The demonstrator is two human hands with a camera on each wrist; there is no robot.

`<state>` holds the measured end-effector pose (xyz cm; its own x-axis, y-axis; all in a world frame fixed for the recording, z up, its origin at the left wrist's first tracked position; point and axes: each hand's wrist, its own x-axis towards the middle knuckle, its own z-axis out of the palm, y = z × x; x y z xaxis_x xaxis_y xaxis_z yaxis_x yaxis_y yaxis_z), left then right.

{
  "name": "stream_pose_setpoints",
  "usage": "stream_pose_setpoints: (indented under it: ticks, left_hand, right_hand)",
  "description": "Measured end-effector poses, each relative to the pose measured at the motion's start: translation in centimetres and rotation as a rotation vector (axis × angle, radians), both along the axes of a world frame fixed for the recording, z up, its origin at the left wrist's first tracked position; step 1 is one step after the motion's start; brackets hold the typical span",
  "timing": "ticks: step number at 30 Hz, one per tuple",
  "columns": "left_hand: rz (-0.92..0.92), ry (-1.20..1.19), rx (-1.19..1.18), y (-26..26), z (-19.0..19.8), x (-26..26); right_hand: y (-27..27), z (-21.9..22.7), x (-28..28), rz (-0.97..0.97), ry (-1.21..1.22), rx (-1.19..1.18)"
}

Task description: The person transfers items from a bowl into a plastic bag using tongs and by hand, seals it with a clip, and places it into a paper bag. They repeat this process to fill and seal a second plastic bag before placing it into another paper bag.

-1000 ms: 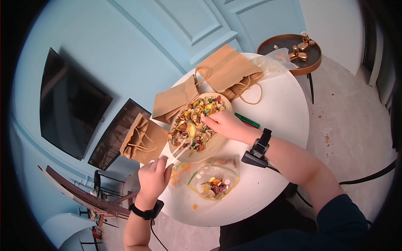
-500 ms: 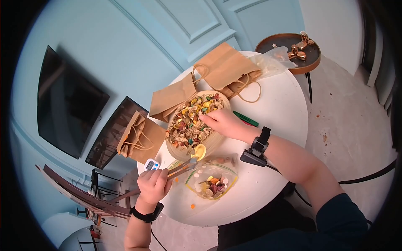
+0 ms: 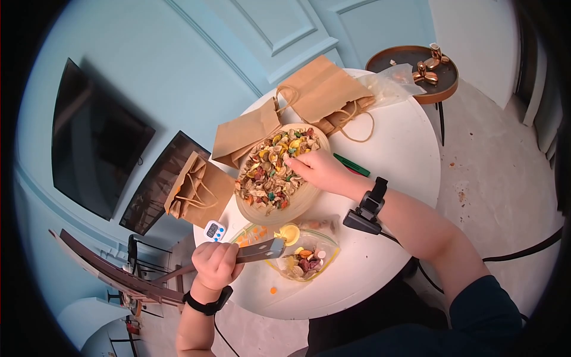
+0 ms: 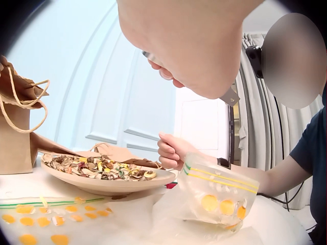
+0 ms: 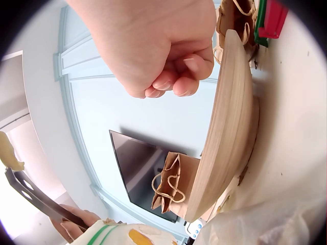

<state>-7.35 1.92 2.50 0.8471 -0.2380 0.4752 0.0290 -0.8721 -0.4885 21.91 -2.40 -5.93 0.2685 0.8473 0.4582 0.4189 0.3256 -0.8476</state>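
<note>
One yellow dried piece (image 3: 288, 234) is pinched at the tips of the metal tongs (image 3: 260, 251), and the left hand (image 3: 217, 266) is closed round their other end; that puts the piece beyond the left grip, to my right and slightly farther from the body, so the left is the arm I'd work with. The tongs' long axis runs almost crosswise over the tabletop (image 3: 380, 262), tips pointing right; the piece looks cupped and nearly round from the head view, so I cannot settle which way its own long axis runs. The clear zip bag (image 3: 326, 269) lies just past the tips and nearer the body; in the left wrist view it is propped up, its seal strips along the upper edge, and I judge that a short shift rightward and toward me would bring the piece over it. Whether the mouth is spread wide enough, I can't tell.

My right hand (image 3: 321, 171) is by the wooden plate (image 3: 307, 201), fingers curled in with nothing visible in that grip; the potpourri (image 3: 273, 172) is spread across the plate, beyond both the tongs and the bag; a white digital timer (image 3: 214, 230) sits near the left hand, on its far side.
</note>
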Motion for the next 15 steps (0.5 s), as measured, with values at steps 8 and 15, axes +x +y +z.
stream_pose_setpoints:
  ticks: [8,15]
  left_hand:
    - [-0.009,0.021,-0.044,-0.16,-0.19,-0.18]
    - [-0.012,0.022,-0.048,-0.23,-0.12,-0.15]
  right_hand:
    - [-0.06,0.06,0.05,0.008,0.000,-0.005]
    - [-0.13,0.21,0.07,0.000,-0.013,0.001]
